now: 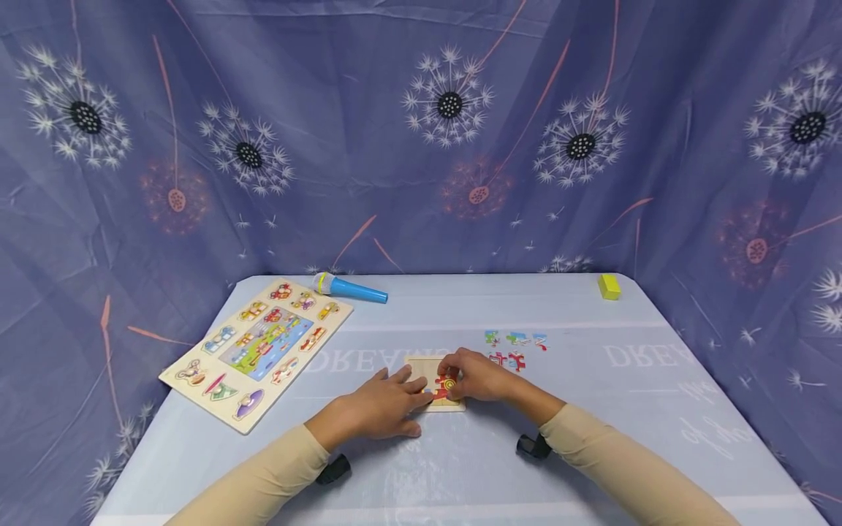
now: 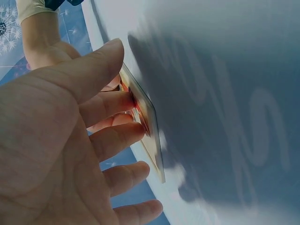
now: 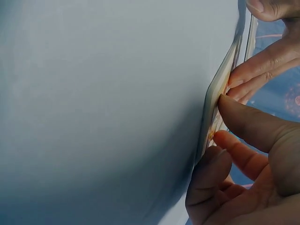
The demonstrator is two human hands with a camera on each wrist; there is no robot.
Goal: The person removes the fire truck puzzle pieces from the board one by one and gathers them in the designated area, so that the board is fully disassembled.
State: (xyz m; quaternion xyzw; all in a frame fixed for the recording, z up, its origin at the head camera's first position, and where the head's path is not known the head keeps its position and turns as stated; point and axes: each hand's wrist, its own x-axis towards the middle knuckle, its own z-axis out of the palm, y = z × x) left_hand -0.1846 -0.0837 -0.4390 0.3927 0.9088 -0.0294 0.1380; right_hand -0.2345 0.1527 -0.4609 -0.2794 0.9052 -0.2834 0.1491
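A small wooden jigsaw board (image 1: 444,408) with a pale frame lies flat on the table, partly filled with red and yellow pieces. My left hand (image 1: 387,405) rests over its left side, fingers spread and nearly straight; in the left wrist view the index and middle fingertips (image 2: 137,131) touch the picture. From the right, my right hand (image 1: 479,375) reaches onto the board, thumb and index finger bent around a red puzzle piece (image 1: 449,383) with a yellow spiral. The right wrist view shows that thumb (image 3: 234,110) pressed down at the board, with other fingers curled by its edge.
Several loose jigsaw pieces (image 1: 517,339) lie behind my right hand. A large wooden picture puzzle (image 1: 200,398) sits at the left, beside a blue toy microphone (image 1: 358,290). One yellow block (image 1: 609,286) stands at the back right corner. A patterned cloth (image 1: 368,183) hangs behind the table.
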